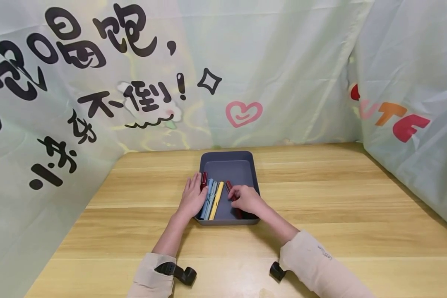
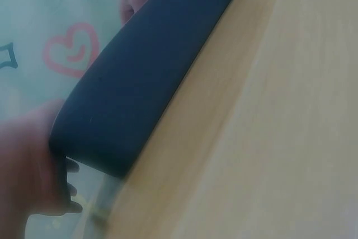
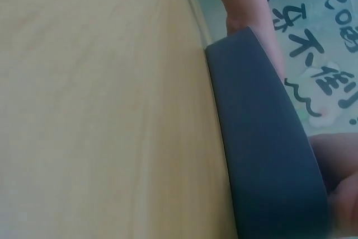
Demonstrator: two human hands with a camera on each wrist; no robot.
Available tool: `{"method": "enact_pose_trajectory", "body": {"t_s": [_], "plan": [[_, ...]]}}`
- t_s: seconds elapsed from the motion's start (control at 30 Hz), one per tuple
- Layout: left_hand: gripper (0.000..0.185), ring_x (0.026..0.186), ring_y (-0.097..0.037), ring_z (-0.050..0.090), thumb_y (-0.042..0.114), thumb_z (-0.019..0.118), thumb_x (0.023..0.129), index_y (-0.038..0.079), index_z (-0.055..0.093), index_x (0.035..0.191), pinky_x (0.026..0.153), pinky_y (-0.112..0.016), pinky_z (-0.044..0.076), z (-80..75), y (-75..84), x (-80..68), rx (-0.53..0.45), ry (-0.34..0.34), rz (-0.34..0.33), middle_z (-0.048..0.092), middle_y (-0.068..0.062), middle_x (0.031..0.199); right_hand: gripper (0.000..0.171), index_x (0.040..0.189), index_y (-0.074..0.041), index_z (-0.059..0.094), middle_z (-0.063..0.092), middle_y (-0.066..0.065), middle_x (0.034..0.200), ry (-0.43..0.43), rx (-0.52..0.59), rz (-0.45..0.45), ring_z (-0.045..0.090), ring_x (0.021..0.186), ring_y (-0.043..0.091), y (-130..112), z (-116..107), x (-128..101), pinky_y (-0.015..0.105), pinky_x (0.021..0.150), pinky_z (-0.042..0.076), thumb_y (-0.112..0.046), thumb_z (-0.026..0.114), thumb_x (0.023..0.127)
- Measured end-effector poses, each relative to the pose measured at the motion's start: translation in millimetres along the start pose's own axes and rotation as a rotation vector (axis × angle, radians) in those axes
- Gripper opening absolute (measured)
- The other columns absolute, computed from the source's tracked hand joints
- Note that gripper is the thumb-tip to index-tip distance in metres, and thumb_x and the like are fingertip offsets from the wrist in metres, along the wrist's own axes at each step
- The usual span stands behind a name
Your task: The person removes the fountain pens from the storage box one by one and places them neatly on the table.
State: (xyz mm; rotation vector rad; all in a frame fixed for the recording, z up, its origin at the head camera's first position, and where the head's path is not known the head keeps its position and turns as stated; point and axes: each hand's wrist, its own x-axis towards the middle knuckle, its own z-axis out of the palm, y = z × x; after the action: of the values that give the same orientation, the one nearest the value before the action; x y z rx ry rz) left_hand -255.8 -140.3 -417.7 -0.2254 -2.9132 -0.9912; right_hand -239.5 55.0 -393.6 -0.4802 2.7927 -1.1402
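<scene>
A dark grey rectangular tray (image 1: 229, 157) lies on the wooden table. My left hand (image 1: 192, 199) holds its left wall, fingers outside and thumb reaching inside by the pens. Inside, a dark red pen (image 1: 204, 179), a blue pen (image 1: 207, 198), a grey-blue pen (image 1: 211, 203) and a yellow pen (image 1: 217, 200) line the left side. On the right, my right hand (image 1: 247, 199) pinches another dark red pen (image 1: 229, 186), partly hidden by the fingers. In both wrist views the tray's outer wall (image 2: 145, 65) (image 3: 268, 144) hides the pens.
Around the tray spreads the light wooden tabletop (image 1: 320, 198). A printed cloth (image 1: 283, 74) hangs behind and along both sides. Black wrist straps with camera mounts (image 1: 188, 276) sit at both sleeves, near the table's front.
</scene>
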Motion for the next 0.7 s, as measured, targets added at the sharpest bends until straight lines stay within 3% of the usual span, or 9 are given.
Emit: {"method": "enact_pose_trajectory", "body": {"t_s": [0.23, 0.37, 0.7], "plan": [[0.061, 0.135, -0.037, 0.003, 0.030, 0.038, 0.097, 0.003, 0.015, 0.147, 0.106, -0.052, 0.008, -0.5, 0.1, -0.1, -0.003, -0.002, -0.015, 0.011, -0.015, 0.151, 0.009, 0.088, -0.005, 0.069, 0.062, 0.002, 0.075, -0.016, 0.237, 0.123, 0.050, 0.055, 0.014, 3.4, -2.3, 0.3, 0.026, 0.056, 0.042, -0.003, 0.062, 0.082], [0.061, 0.135, -0.037, 0.003, 0.030, 0.038, 0.097, 0.003, 0.015, 0.147, 0.106, -0.051, 0.008, -0.3, -0.2, 0.2, 0.001, -0.004, -0.018, 0.011, -0.015, 0.151, 0.013, 0.095, -0.002, 0.068, 0.059, 0.004, 0.071, -0.050, 0.285, 0.156, 0.048, 0.056, 0.015, 1.8, -2.8, 0.0, 0.025, 0.053, 0.041, -0.003, 0.059, 0.085], [0.060, 0.135, -0.039, 0.005, 0.028, 0.039, 0.097, 0.001, 0.017, 0.146, 0.106, -0.052, 0.009, -0.3, 1.0, 0.3, 0.006, 0.005, -0.008, 0.013, -0.017, 0.150, 0.021, 0.100, -0.001, 0.067, 0.063, 0.007, 0.081, -0.083, 0.317, 0.152, 0.056, 0.061, 0.015, -0.9, -3.6, -1.3, 0.028, 0.058, 0.049, 0.002, 0.067, 0.079]]}}
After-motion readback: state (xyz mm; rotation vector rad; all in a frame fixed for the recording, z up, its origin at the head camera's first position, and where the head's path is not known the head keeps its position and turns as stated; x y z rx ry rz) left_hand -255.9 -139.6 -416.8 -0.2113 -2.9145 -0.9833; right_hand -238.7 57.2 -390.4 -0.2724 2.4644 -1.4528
